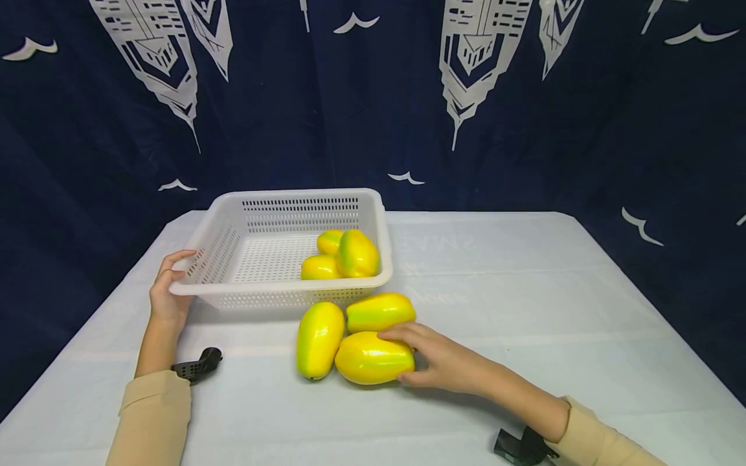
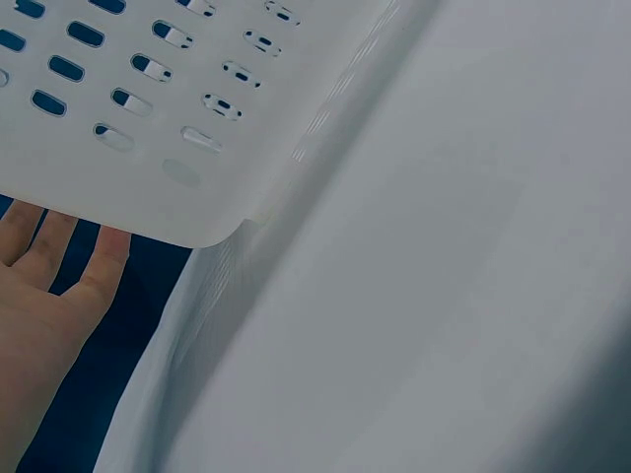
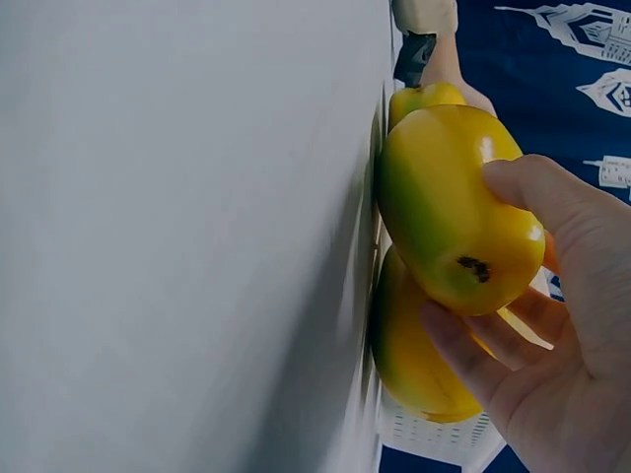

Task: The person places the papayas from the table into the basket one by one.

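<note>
A white perforated plastic basket (image 1: 280, 288) stands at the back left of the table, with three yellow-green mangoes (image 1: 358, 254) in its right end. My left hand (image 1: 169, 299) grips the basket's left rim near the front corner; in the left wrist view the fingers of that hand (image 2: 44, 325) pass behind the basket wall. Three more mangoes lie in front of the basket. The nearest mango (image 1: 373, 360) is between the thumb and fingers of my right hand (image 1: 445, 362), which grips its right end. Beside it lie a left mango (image 1: 319, 340) and a rear mango (image 1: 381, 312).
A white cloth (image 1: 524, 291) covers the table. Behind it hangs a dark blue curtain (image 1: 326, 116) with white prints. Black wrist devices, one on the left wrist (image 1: 199, 366) and one on the right (image 1: 524, 446), sit close to the tabletop.
</note>
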`<state>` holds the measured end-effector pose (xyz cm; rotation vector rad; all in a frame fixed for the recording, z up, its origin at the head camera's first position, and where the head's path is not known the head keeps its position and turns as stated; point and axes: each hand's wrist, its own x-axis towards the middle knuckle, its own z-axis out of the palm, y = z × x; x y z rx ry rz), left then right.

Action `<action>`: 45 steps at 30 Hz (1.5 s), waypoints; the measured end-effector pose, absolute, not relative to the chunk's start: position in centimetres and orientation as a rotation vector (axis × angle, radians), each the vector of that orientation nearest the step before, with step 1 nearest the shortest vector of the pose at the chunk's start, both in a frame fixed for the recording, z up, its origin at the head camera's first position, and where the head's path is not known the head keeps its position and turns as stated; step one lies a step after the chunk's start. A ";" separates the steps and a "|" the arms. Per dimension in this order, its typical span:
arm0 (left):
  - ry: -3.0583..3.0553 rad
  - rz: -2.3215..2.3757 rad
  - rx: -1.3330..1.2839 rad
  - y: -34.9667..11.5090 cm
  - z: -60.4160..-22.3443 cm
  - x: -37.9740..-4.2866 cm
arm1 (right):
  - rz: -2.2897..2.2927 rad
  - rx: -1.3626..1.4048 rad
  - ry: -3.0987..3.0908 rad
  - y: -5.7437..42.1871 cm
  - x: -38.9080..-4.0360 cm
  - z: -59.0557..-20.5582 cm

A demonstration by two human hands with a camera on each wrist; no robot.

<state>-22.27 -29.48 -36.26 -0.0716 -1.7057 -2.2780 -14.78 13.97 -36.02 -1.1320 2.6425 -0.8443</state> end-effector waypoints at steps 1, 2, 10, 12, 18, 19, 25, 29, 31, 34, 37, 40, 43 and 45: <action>-1.700 -2.280 -0.077 -29.5 -36.3 -22.3 | -0.851 -1.146 2.648 14.0 -14.8 -36.0; -1.695 -2.283 -0.083 -29.5 -36.3 -22.3 | -0.858 -1.154 2.653 14.0 -14.8 -36.0; -1.700 -2.288 -0.094 -29.5 -36.2 -22.2 | -0.919 -1.203 2.655 14.2 -14.8 -36.0; -1.700 -2.290 -0.095 -29.5 -36.2 -22.2 | -0.931 -1.209 2.656 14.3 -14.9 -36.1; -1.708 -2.288 -0.088 -29.5 -36.3 -22.2 | -0.953 -1.244 2.657 14.5 -14.9 -36.2; -1.710 -2.287 -0.085 -29.5 -36.3 -22.3 | -0.955 -1.248 2.658 14.5 -14.9 -36.2; -1.708 -2.284 -0.092 -29.5 -36.3 -22.4 | -0.971 -1.234 2.657 14.5 -15.0 -36.1; -1.692 -2.294 -0.101 -29.5 -36.3 -22.4 | -0.972 -1.219 2.650 14.4 -15.0 -35.9; -1.688 -2.297 -0.100 -29.5 -36.3 -22.4 | -0.971 -1.211 2.647 14.3 -14.9 -35.7; -1.699 -2.288 -0.091 -29.5 -36.3 -22.3 | -0.968 -1.205 2.648 14.2 -14.9 -35.6; -1.706 -2.281 -0.084 -29.4 -36.2 -22.3 | -0.971 -1.203 2.651 14.2 -14.8 -35.5; -1.703 -2.282 -0.077 -29.4 -36.2 -22.3 | -0.996 -1.204 2.639 14.3 -14.8 -35.5; -1.710 -2.281 -0.067 -29.4 -36.2 -22.3 | -1.055 -1.211 2.608 14.4 -14.9 -35.6; -1.713 -2.279 -0.058 -29.4 -36.2 -22.2 | -1.101 -1.214 2.584 14.4 -14.9 -35.7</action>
